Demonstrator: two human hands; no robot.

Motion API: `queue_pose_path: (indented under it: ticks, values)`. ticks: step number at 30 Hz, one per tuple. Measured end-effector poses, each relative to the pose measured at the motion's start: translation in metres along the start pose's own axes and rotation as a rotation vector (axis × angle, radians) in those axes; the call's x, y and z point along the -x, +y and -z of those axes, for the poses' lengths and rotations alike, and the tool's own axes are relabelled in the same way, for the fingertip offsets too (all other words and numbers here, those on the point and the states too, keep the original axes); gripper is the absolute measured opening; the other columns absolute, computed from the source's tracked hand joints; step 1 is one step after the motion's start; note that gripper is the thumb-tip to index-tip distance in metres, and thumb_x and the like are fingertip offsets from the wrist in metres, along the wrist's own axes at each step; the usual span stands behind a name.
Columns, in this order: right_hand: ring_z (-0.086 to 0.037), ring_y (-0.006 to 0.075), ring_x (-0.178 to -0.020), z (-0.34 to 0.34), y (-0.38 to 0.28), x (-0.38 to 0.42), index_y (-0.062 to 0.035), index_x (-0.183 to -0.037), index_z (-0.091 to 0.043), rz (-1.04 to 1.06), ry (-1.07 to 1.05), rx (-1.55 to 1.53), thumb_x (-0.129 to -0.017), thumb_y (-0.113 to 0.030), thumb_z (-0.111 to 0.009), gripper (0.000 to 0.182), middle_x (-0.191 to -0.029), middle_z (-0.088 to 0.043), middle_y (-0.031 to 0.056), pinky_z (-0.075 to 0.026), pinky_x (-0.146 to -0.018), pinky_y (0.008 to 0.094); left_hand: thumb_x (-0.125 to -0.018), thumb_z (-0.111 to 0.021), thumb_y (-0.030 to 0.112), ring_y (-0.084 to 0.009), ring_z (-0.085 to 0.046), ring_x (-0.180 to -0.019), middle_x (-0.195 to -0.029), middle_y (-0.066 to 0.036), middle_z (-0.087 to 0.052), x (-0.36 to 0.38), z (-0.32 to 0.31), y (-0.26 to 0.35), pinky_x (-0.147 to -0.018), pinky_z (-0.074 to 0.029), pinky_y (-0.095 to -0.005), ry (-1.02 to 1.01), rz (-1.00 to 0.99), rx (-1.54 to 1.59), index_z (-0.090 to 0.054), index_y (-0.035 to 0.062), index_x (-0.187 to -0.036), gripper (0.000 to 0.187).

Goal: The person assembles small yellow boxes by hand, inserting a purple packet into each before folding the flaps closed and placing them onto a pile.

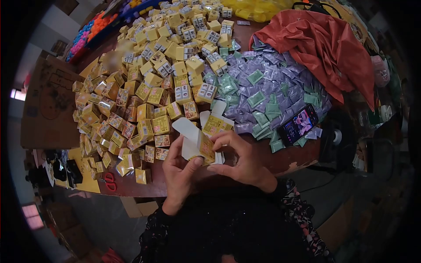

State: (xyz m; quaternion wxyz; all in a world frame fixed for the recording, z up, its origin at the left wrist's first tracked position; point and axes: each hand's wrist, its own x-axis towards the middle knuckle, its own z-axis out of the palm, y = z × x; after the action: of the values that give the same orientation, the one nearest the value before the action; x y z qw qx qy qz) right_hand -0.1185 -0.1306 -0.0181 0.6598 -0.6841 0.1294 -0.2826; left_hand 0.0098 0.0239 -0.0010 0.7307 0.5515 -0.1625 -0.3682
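Near the table's front edge I hold a small yellow carton [203, 148] with its white flaps standing open. My left hand [180, 175] is closed round its left side, thumb at the lower edge. My right hand [242, 158] grips the carton's right side with bent fingers. Just behind it lies another unfolded yellow carton [218, 124] with white flaps. Beyond the right hand spreads a heap of small purple and green sachets [256, 98]. The carton's inside is hidden from view.
Finished-looking yellow boxes [151, 118] pile up left and behind. A phone [298, 125] with a lit screen rests on the sachets. Red scissors [110, 181] lie at the front left edge. Red cloth [322, 48] covers the back right; a cardboard box [50, 105] stands left.
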Motion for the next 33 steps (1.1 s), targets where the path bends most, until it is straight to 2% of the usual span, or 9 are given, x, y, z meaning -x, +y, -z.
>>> queue_pose_path:
  ticks: [2,4,9,18,21,22,25,28,33]
  values:
    - [-0.065,0.0191,-0.106,0.035,-0.012,-0.018,-0.0028,-0.115,-0.064,-0.090,-0.018,0.238,-0.084,-0.014,-0.086,0.039,-0.114,-0.063,0.0108,-0.059,-0.081,0.0327,-0.083,-0.084,-0.001,-0.0203,-0.065,-0.119,-0.133,-0.011,-0.064,-0.004,0.004,0.005,-0.103,-0.053,-0.0350,-0.003,-0.052,0.000,-0.046,-0.0043,-0.148,0.075]
    - [-0.067,0.0254,-0.100,0.084,0.014,-0.039,-0.0047,-0.118,-0.067,-0.174,0.268,0.731,-0.084,-0.023,-0.086,0.043,-0.110,-0.065,0.0122,-0.057,-0.076,0.0370,-0.083,-0.084,-0.003,-0.0203,-0.064,-0.121,-0.133,-0.011,-0.064,-0.004,0.013,0.003,-0.104,-0.053,-0.0351,-0.116,-0.058,-0.100,-0.046,-0.0033,-0.147,0.074]
    - [-0.069,0.0331,-0.094,0.116,0.058,-0.066,-0.0070,-0.116,-0.069,-0.245,0.264,1.278,-0.080,-0.032,-0.086,0.047,-0.112,-0.065,0.0123,-0.055,-0.077,0.0454,-0.086,-0.081,-0.005,-0.0213,-0.061,-0.127,-0.136,-0.012,-0.063,-0.003,0.002,-0.001,-0.107,-0.052,-0.0369,-0.210,-0.008,-0.204,-0.046,-0.0023,-0.147,0.070]
    - [-0.068,0.0253,-0.081,0.120,0.063,-0.057,-0.0062,-0.097,-0.073,-0.124,0.363,0.871,-0.083,-0.012,-0.083,0.018,-0.097,-0.067,0.0076,-0.054,-0.073,0.0373,-0.091,-0.073,-0.008,-0.0222,-0.058,-0.131,-0.143,-0.011,-0.056,-0.005,0.000,0.008,-0.108,-0.052,-0.0363,-0.210,0.029,-0.207,-0.040,-0.0010,-0.154,0.072]
    - [-0.063,0.0184,-0.074,0.122,0.027,-0.052,-0.0035,-0.090,-0.074,-0.028,0.335,0.630,-0.085,-0.008,-0.081,0.010,-0.088,-0.068,0.0067,-0.051,-0.069,0.0331,-0.089,-0.074,-0.008,-0.0220,-0.059,-0.129,-0.141,-0.010,-0.056,-0.009,-0.002,0.001,-0.105,-0.055,-0.0348,-0.204,-0.075,-0.424,-0.044,0.0019,-0.154,0.072]
    - [-0.061,0.0135,-0.074,0.114,0.003,-0.048,-0.0023,-0.093,-0.074,-0.155,0.300,0.446,-0.085,-0.007,-0.081,0.011,-0.084,-0.069,0.0060,-0.050,-0.067,0.0303,-0.088,-0.075,-0.008,-0.0220,-0.060,-0.128,-0.141,-0.010,-0.056,-0.009,-0.003,0.001,-0.104,-0.056,-0.0343,-0.210,-0.063,-0.456,-0.045,0.0030,-0.153,0.073]
    - [-0.064,0.0153,-0.075,0.078,-0.047,-0.039,-0.0039,-0.093,-0.074,0.004,0.125,0.326,-0.086,-0.008,-0.081,0.011,-0.087,-0.069,0.0060,-0.050,-0.066,0.0299,-0.084,-0.077,-0.009,-0.0218,-0.063,-0.123,-0.141,-0.011,-0.056,-0.012,-0.012,0.002,-0.100,-0.059,-0.0334,-0.250,-0.040,-0.518,-0.049,0.0056,-0.152,0.074]
    - [-0.060,0.0139,-0.071,0.055,-0.064,-0.036,-0.0033,-0.090,-0.074,0.148,0.008,0.546,-0.082,0.000,-0.082,0.012,-0.089,-0.064,0.0061,-0.049,-0.065,0.0278,-0.081,-0.078,-0.011,-0.0219,-0.065,-0.121,-0.142,-0.012,-0.057,-0.013,-0.019,0.003,-0.097,-0.060,-0.0338,-0.275,-0.047,-0.538,-0.051,0.0069,-0.151,0.077]
    - [-0.061,0.0216,-0.068,0.035,-0.066,-0.036,-0.0051,-0.090,-0.075,0.224,-0.109,0.692,-0.081,-0.004,-0.083,0.012,-0.081,-0.057,0.0088,-0.049,-0.061,0.0324,-0.079,-0.080,-0.012,-0.0236,-0.064,-0.126,-0.147,-0.013,-0.058,-0.010,-0.020,0.004,-0.096,-0.062,-0.0350,-0.289,-0.124,-0.602,-0.050,0.0078,-0.152,0.081]
